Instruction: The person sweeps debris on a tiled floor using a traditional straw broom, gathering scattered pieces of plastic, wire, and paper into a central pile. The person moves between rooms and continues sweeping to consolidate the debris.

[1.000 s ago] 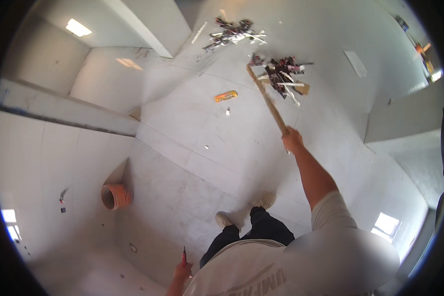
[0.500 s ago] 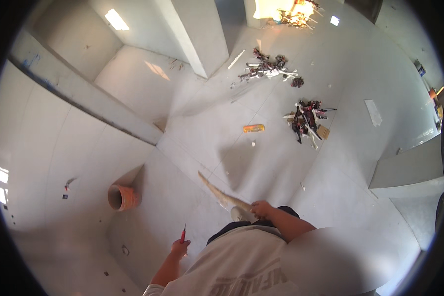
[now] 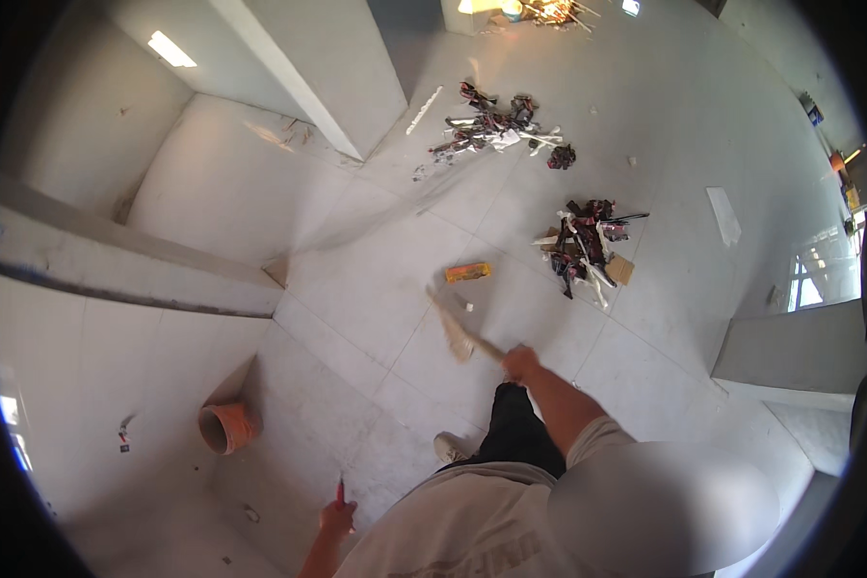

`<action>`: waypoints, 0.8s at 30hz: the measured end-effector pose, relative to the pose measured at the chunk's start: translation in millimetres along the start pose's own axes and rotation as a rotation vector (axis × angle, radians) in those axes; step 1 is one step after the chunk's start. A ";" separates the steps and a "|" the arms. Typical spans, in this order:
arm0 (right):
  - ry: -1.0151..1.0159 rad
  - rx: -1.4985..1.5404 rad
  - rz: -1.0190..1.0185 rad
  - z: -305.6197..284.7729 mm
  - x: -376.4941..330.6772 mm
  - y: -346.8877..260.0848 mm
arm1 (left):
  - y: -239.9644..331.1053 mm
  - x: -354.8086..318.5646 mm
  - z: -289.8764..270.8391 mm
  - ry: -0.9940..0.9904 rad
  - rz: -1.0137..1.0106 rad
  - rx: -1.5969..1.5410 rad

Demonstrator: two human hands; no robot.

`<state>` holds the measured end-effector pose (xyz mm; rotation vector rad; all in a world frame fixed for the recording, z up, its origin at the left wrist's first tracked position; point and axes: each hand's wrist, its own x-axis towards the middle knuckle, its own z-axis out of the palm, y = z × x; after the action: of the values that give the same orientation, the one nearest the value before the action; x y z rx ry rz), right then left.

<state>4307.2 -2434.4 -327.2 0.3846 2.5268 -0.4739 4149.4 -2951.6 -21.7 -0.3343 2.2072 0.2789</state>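
Observation:
My right hand (image 3: 521, 364), held out over the floor in front of me, is closed around the handle of a short tan broom (image 3: 458, 337). The broom's wide bristle end points away to the left, close to a small white piece (image 3: 468, 307) and an orange-yellow packet (image 3: 467, 273) on the floor; whether the bristles touch the floor I cannot tell. At lower left, my left hand (image 3: 336, 519) is wrapped round a slim red-handled tool, apparently a screwdriver (image 3: 340, 492), with its narrow tip upward.
Heaps of dark and white scraps (image 3: 588, 246) lie ahead, with another pile (image 3: 499, 127) farther off. An orange bucket (image 3: 227, 428) lies on its side by the left wall. A square pillar (image 3: 323, 77) rises at far left; a grey ledge (image 3: 790, 354) stands right.
My right hand has swung the broom forward, toward the packet, and its bristle end now shows broadside. My left hand has dropped lower with the screwdriver. The view has shifted, and one leg has stepped forward.

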 end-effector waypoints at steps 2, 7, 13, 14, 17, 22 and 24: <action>0.148 0.611 0.411 -31.9 10.3 44.0 | 21.6 -4.3 5.0 -0.065 0.117 0.205; 0.326 1.479 0.707 -129.8 -49.2 82.2 | 100.1 11.0 12.8 -0.068 0.018 -0.067; 0.434 0.794 0.900 -33.4 -217.4 42.9 | 233.5 37.5 -4.9 -0.120 0.224 -0.056; 0.263 0.883 1.053 -30.1 -246.9 17.4 | 250.4 42.0 -7.0 -0.100 0.293 0.021; 0.049 0.998 1.365 46.4 -312.2 -65.1 | 264.6 100.8 -9.8 -0.215 0.318 0.069; 0.208 2.007 1.960 120.3 -290.4 -119.0 | 288.4 159.4 -44.5 -0.347 0.259 0.152; 0.267 2.320 2.033 121.4 -268.3 -107.8 | 299.5 172.0 -62.2 -0.330 0.217 0.226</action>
<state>4542.1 -2626.8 -248.5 -2.5143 0.5459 1.5605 3902.0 -2714.1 -96.0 0.0741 1.9231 0.1834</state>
